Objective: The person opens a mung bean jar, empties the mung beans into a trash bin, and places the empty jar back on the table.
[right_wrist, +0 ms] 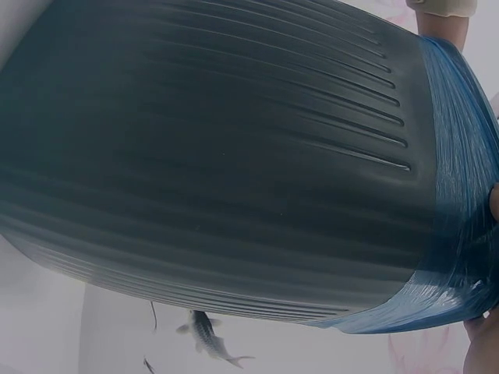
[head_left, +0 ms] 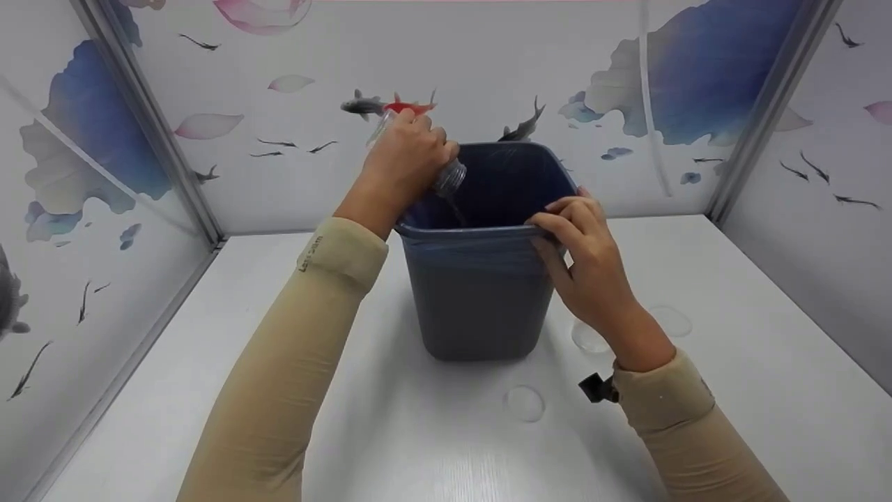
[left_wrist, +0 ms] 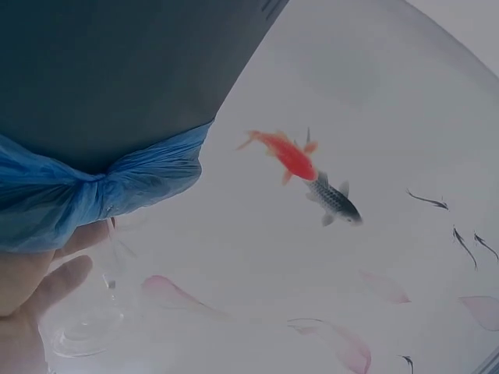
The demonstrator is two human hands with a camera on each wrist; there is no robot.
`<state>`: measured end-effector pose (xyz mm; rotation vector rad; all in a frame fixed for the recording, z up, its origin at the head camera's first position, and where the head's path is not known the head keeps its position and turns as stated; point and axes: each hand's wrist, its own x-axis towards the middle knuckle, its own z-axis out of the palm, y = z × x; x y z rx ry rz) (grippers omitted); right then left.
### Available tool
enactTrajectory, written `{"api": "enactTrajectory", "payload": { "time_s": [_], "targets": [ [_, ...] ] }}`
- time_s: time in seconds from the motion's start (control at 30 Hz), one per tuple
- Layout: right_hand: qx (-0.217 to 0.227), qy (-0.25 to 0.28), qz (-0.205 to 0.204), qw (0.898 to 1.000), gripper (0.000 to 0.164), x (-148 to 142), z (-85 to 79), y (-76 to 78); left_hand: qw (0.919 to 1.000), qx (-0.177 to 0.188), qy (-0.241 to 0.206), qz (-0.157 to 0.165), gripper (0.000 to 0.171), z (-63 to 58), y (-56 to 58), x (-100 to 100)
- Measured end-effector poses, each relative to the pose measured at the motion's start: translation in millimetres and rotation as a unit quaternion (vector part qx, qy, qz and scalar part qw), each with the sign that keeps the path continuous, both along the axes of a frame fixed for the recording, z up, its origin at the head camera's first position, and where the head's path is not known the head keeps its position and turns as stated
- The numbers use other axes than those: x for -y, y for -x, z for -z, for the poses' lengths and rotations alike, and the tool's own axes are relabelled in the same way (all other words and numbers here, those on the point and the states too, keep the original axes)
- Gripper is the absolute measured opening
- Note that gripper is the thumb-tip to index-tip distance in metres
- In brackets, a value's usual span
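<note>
Tilted mouth-down over the bin, a clear bottle (head_left: 451, 178) is gripped by my left hand (head_left: 408, 155). A thin stream (head_left: 456, 210) runs from its mouth into the bin. The grey bin (head_left: 481, 307) stands upright on the table, and a blue plastic liner (head_left: 481, 254) is folded over its rim. At the near right corner my right hand (head_left: 589, 254) pinches the rim and liner, thumb outside and fingers over the edge. The left wrist view shows the bottle (left_wrist: 86, 335) beside the fingers, below the bunched liner (left_wrist: 148, 183). The bin's bottom inside is hidden.
Clear round pieces lie on the white table (head_left: 418, 446): one (head_left: 525, 404) in front of the bin, another (head_left: 589, 339) under the right wrist, a third (head_left: 672, 321) farther right. White panels (head_left: 488, 63) printed with fish and petals enclose the back and sides.
</note>
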<state>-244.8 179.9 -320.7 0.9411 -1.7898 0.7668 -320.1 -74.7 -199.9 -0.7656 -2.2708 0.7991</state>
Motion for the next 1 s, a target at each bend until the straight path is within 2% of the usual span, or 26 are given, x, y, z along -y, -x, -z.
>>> {"api": "enactTrajectory", "payload": {
  "time_s": [0.23,0.47,0.87,1.0],
  "targets": [
    [0.002,0.002,-0.002,1.000,0.021,0.1,0.2,0.0,0.9998,0.005,0.016,0.007,0.022,-1.0,-0.2,-1.5],
    [0.002,0.001,-0.004,1.000,0.022,-0.4,0.1,-0.2,0.9988,-0.017,0.029,0.036,0.019,0.2,0.6,-2.9],
    [0.001,-0.001,0.001,1.000,0.022,0.0,-0.7,-1.5,0.9986,-0.010,0.045,0.028,0.017,-1.2,-1.3,-3.4],
    [0.001,-0.001,0.001,1.000,0.023,-0.4,-0.6,-1.3,0.9962,-0.031,0.042,0.070,0.018,-0.2,-0.2,-3.9]
  ]
}}
